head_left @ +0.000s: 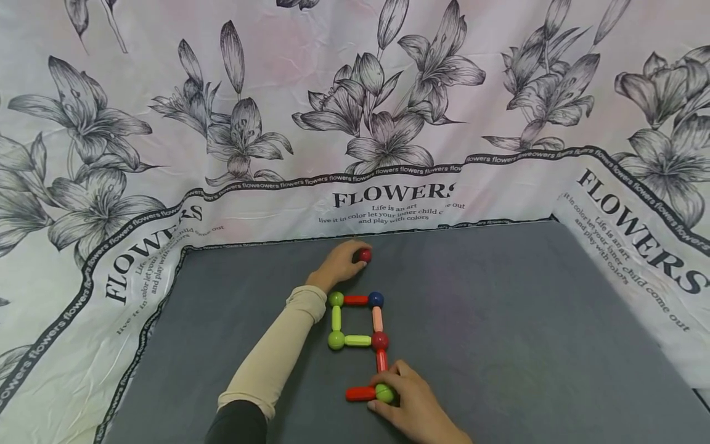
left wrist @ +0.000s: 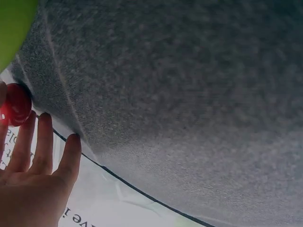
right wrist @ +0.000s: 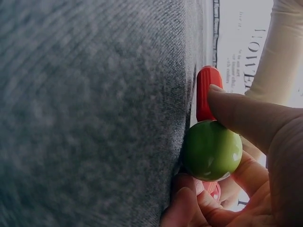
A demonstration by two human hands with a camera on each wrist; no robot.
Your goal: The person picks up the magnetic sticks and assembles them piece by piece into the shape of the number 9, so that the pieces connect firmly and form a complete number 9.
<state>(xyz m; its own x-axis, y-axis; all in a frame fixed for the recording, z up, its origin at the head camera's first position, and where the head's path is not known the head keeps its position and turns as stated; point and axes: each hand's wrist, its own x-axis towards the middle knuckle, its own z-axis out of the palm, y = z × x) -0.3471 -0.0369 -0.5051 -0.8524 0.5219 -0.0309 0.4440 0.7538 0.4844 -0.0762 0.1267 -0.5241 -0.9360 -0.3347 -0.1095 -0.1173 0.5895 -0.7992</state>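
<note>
My left hand pinches a red ball near the back edge of the grey surface. In the left wrist view that red ball shows at the left, by the fingertips. My right hand grips a green ball between thumb and fingers; a red rod points left from it. Another red rod runs from this ball up to a dark red ball. Above stands a square of rods and balls, with green balls on the left and a blue ball at top right.
The grey cloth surface spreads around the pieces. A white curtain printed with flowers and lettering rises along the back and both sides. Within the square are a red rod, a pink rod and green rods.
</note>
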